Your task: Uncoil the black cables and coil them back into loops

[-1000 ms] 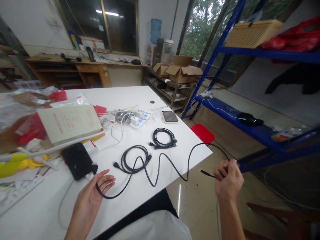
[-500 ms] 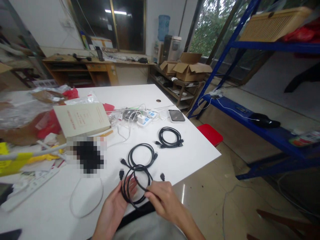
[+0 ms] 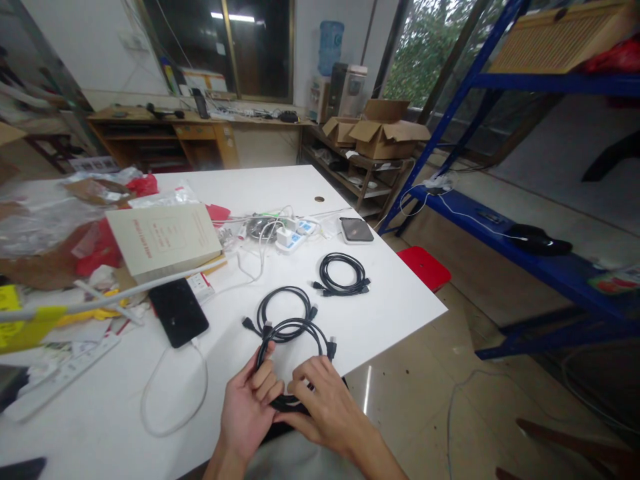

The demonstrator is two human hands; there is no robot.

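Note:
A looped black cable [image 3: 295, 324] is held between both hands above the front edge of the white table [image 3: 250, 263]. My left hand [image 3: 250, 397] is closed round the left side of the loop, one plug standing up above its fingertips. Closed on the lower right of the loop is my right hand [image 3: 325, 400]; the other plug sticks out above its knuckles. Just beyond, a coiled black cable [image 3: 259, 310] lies on the table, partly covered by the held loop. A further coiled cable [image 3: 321, 267] rests to the right of it.
To the left lie a phone [image 3: 177, 313] with a white charging cord, a thick book [image 3: 163, 237] and a white power strip [image 3: 60, 380]. Farther back are plugged-in adapters [image 3: 290, 240] and a small flat device [image 3: 357, 230]. A red stool [image 3: 425, 267] stands beyond the right edge.
My left hand has gone from open under the loop to closed around it. The hands have drawn together, and the loop's plugs now sit close by the fingers.

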